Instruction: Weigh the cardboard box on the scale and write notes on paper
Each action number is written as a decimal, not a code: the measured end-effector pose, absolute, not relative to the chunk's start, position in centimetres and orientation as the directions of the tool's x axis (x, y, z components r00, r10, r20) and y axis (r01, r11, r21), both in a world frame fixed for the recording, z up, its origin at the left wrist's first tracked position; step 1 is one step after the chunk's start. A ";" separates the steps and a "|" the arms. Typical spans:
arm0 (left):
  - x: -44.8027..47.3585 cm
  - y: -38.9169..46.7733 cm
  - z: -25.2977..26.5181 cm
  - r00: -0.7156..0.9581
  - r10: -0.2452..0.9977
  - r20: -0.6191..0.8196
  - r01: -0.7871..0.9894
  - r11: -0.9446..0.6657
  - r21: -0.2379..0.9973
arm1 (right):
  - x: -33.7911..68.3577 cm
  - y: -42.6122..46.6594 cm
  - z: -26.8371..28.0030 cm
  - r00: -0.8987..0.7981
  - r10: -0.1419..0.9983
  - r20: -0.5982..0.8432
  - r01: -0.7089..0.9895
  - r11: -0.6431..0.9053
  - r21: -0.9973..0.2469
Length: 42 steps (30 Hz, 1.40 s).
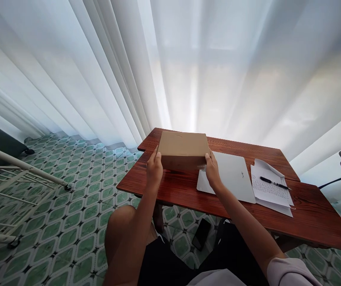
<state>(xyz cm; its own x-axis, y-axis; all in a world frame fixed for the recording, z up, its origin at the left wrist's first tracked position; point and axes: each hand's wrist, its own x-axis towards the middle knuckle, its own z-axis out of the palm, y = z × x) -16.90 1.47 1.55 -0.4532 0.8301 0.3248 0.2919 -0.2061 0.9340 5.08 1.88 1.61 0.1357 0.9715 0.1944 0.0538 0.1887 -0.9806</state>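
Cardboard box (183, 150), plain brown, lid closed, sits on the far-left part of the wooden table (170, 186). I have it between both hands: left hand (154, 169) against its left end, right hand (212, 171) against its right end. Fingers of both are curled around the near corners and pressed to the sides, so grasping the box from either side. Can't tell if its base rests on the table or is lifted slightly.

Closed white laptop (232, 180) lies flat just right of the box; the box's right end appears to overlap its far-left corner. Further right: a stack of handwritten paper sheets (270, 190), slightly fanned, with a black pen (273, 183) lying across the top sheet. Sheets touch or nearly touch the laptop's right edge.

Table is reddish-brown wood with a notch at the far-left corner. White curtain (170, 63) hangs behind it, full width. Green patterned tile floor (69, 198) below. Dark phone (201, 233) lies on the floor under the near table edge, between my knees. White metal rack (15, 178) at the left, well apart from the table.
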 end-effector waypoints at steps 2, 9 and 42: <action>-17.7 1.5 1.4 -0.470 0.816 0.337 0.318 -0.200 0.927 | 4.3 2.1 1.2 0.116 0.975 0.191 0.053 0.186 -0.981; -19.4 1.4 0.5 -0.516 0.811 0.275 0.327 -0.110 0.938 | 2.8 2.9 0.0 0.048 0.981 0.190 0.083 0.186 -0.979; -20.6 0.8 -2.0 -0.514 0.835 0.198 0.317 -0.030 0.948 | 2.6 2.0 -2.7 0.004 0.989 0.149 0.277 0.143 -0.950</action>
